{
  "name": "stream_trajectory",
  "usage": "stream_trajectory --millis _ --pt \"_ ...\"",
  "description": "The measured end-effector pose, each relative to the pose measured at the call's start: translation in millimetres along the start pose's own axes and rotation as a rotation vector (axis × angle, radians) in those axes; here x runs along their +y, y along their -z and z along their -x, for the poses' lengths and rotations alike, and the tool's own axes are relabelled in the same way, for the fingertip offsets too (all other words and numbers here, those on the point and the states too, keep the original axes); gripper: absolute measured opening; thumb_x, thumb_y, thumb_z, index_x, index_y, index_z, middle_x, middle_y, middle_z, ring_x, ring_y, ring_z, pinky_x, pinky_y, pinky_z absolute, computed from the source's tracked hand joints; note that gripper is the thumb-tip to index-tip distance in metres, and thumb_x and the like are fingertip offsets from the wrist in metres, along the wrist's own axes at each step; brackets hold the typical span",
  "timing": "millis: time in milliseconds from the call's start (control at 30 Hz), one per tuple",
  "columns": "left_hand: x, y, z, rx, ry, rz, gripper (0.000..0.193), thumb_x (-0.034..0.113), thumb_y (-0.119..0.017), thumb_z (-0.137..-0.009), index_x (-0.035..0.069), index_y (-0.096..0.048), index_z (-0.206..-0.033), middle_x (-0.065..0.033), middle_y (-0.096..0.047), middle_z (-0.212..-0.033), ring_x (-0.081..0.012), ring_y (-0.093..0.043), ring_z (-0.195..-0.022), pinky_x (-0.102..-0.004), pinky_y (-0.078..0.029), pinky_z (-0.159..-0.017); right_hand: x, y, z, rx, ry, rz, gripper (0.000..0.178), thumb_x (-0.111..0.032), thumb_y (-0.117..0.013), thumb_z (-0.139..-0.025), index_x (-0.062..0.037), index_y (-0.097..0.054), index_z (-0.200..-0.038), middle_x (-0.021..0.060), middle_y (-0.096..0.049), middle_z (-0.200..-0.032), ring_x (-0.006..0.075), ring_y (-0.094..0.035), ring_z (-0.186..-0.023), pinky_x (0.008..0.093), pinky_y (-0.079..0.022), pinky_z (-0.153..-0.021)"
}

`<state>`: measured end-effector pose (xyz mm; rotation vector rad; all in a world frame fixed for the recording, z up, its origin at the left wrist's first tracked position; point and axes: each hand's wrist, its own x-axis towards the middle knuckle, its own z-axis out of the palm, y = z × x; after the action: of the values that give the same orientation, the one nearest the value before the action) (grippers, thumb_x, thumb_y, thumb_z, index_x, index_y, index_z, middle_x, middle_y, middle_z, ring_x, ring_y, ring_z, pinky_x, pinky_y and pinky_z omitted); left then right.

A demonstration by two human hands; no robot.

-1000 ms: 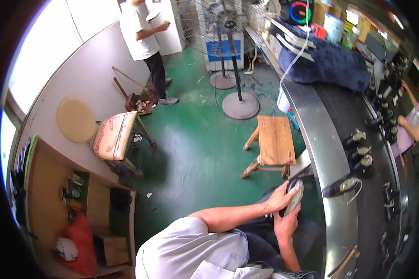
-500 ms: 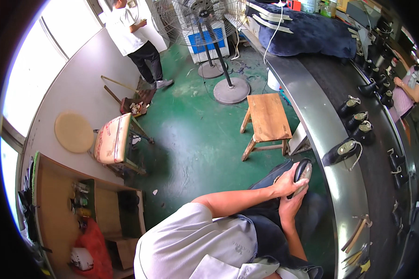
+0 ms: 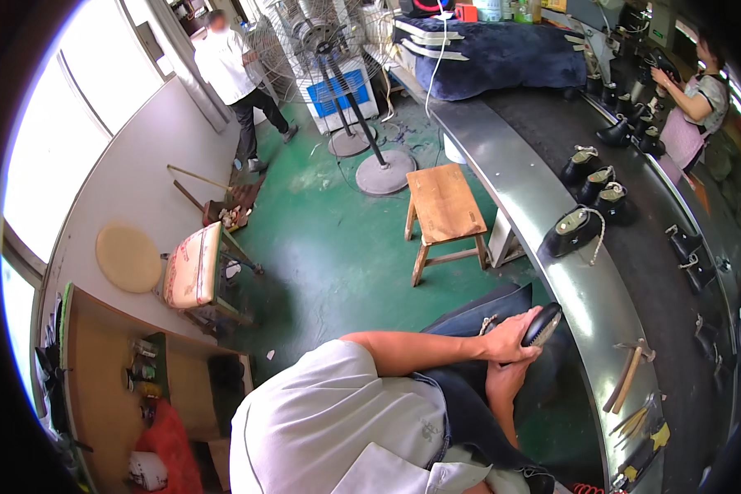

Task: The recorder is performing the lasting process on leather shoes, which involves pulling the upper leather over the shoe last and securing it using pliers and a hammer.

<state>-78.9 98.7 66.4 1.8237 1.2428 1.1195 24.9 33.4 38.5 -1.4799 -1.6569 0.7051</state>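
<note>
A black shoe point(image 3: 543, 323) is held above my lap, its toe pointing up and to the right and part of its pale sole edge showing. My left hand point(image 3: 509, 338) is closed around the shoe's side. Just below, my right hand point(image 3: 504, 380) grips its lower end, with some fingers hidden behind the left hand and the shoe. Beside my hands, on the metal edge of the bench, stands another dark shoe point(image 3: 571, 233) with a pale loose lace. A hammer point(image 3: 631, 379) with a wooden handle lies nearer me on that edge.
A wooden stool point(image 3: 446, 204) stands ahead, left of the curved metal-edged bench point(image 3: 502, 160). Several dark shoes line the black belt point(image 3: 634, 288). Beyond are a standing fan point(image 3: 385, 171) and a walking person point(image 3: 222, 70); a co-worker point(image 3: 700, 107) stands across the bench. A padded chair point(image 3: 193, 267) is left.
The shoe in my hands has turned, showing less sole and more black upper. My view has shifted to the right. The far person has turned and stepped, and the co-worker now holds up a dark shoe.
</note>
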Motion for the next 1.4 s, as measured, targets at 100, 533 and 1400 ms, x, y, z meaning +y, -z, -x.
stream_trajectory --millis 100,533,1400 --pt "29 -15 -2 -0.124 0.111 -0.054 0.082 0.031 -0.074 -0.081 -0.004 -0.035 -0.143 -0.0313 -0.058 -0.126 -0.0460 -0.057 -0.117 -0.0472 -0.046 -0.102 -9 26 14 -0.093 -0.296 -0.033 0.106 -0.020 -0.077 -0.084 0.0068 -0.003 -0.155 0.0379 -0.044 -0.142 0.0514 -0.050 -0.127 0.0509 -0.044 -0.103" --pt "152 97 -109 -0.307 -0.053 -0.124 0.049 0.038 -0.066 -0.097 0.001 -0.062 -0.129 -0.0165 -0.066 -0.124 -0.0298 -0.066 -0.110 -0.0392 -0.052 -0.096 -27 108 -74 -0.149 -0.346 -1.164 0.053 -0.017 -0.062 -0.100 0.0026 -0.043 -0.145 0.0090 -0.058 -0.133 0.0198 -0.058 -0.121 0.0355 -0.044 -0.106" --pt "-60 130 -256 -0.488 0.506 0.413 0.099 0.058 -0.068 -0.090 0.000 -0.026 -0.158 -0.0149 -0.053 -0.144 -0.0225 -0.050 -0.130 -0.0394 -0.039 -0.107 -35 117 -235 -0.041 -0.609 -0.383 0.105 -0.069 -0.060 -0.091 0.0060 -0.023 -0.155 0.0293 -0.052 -0.139 0.0324 -0.061 -0.122 0.0418 -0.051 -0.101"
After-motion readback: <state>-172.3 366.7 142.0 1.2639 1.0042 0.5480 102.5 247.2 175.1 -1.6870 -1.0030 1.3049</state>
